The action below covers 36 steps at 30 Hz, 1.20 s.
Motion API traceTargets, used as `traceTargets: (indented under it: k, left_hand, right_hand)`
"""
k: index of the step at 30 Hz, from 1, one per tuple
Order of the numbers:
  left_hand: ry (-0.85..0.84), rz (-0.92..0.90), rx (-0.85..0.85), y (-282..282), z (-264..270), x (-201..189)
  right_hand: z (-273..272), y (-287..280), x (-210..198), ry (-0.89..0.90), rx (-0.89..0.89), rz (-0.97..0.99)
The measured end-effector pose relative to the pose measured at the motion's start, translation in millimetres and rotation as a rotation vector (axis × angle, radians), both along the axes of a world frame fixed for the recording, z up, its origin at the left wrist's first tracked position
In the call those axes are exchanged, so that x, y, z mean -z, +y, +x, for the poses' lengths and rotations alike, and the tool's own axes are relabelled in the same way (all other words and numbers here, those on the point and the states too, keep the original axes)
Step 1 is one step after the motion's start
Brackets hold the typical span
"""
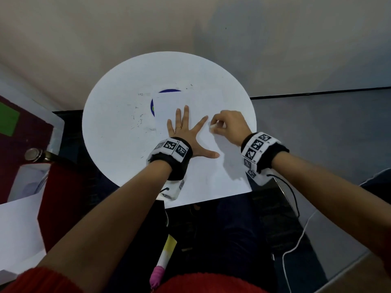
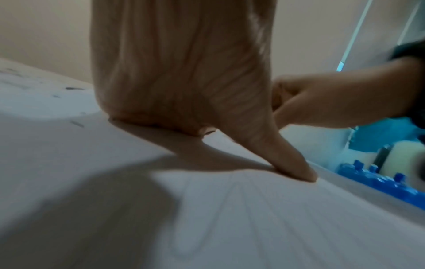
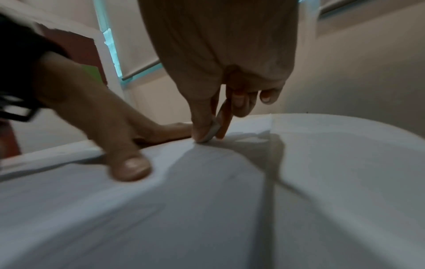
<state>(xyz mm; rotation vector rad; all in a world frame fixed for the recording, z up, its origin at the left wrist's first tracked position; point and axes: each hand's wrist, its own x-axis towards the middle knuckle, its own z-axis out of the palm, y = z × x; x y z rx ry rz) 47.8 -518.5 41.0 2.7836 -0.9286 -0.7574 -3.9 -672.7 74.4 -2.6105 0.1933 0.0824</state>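
A white sheet of paper (image 1: 211, 170) lies on the round white table (image 1: 118, 115), its near edge hanging over the table's front. My left hand (image 1: 186, 132) lies flat on the sheet with fingers spread, thumb (image 2: 296, 167) pressed down. Just right of its index finger, my right hand (image 1: 228, 125) pinches a small white eraser (image 1: 212, 125) between thumb and fingers and holds its tip on the paper (image 3: 207, 200). In the right wrist view the eraser (image 3: 212, 130) touches the sheet beside the left hand (image 3: 98, 116).
A dark blue disc (image 1: 167, 92) peeks out from under the sheet's far left corner. Dark crumbs (image 1: 137, 119) are scattered on the table to the left. A red chair (image 1: 63, 199) and white paper (image 1: 19, 233) stand at the left. A pink-tipped item (image 1: 163, 261) lies on my lap.
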Motion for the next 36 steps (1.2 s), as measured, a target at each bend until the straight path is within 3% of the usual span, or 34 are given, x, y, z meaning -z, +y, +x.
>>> traceTargets:
  k: [3,7,17,24,30,36]
  left_hand:
    - [0.002,-0.001,0.001,1.8,1.1,-0.4]
    - [-0.011,-0.02,0.004,2.0,1.3,1.2]
    - [0.01,-0.024,0.124,-9.3,-9.8,-3.1]
    - [0.001,-0.035,0.004,-21.3,-8.8,-4.4]
    - [-0.007,-0.036,0.001,-22.5,-11.4,-0.7]
    - [-0.018,-0.033,0.001,-22.0,-10.7,0.7]
  right_hand:
    - [4.0,-3.0,0.4,-0.013,0.018,-0.019]
    - [-26.1,-2.9,5.4,0.035,-0.126,-0.1]
    - [6.1,0.4,-1.5,0.013,-0.109,-0.142]
    - [-33.1,-2.5,0.7,0.045,-0.168,-0.209]
    - [9.1,-0.2,-7.8,0.018,-0.147,-0.211]
    - [-34.1,-10.9,2.7,0.044,-0.222,-0.198]
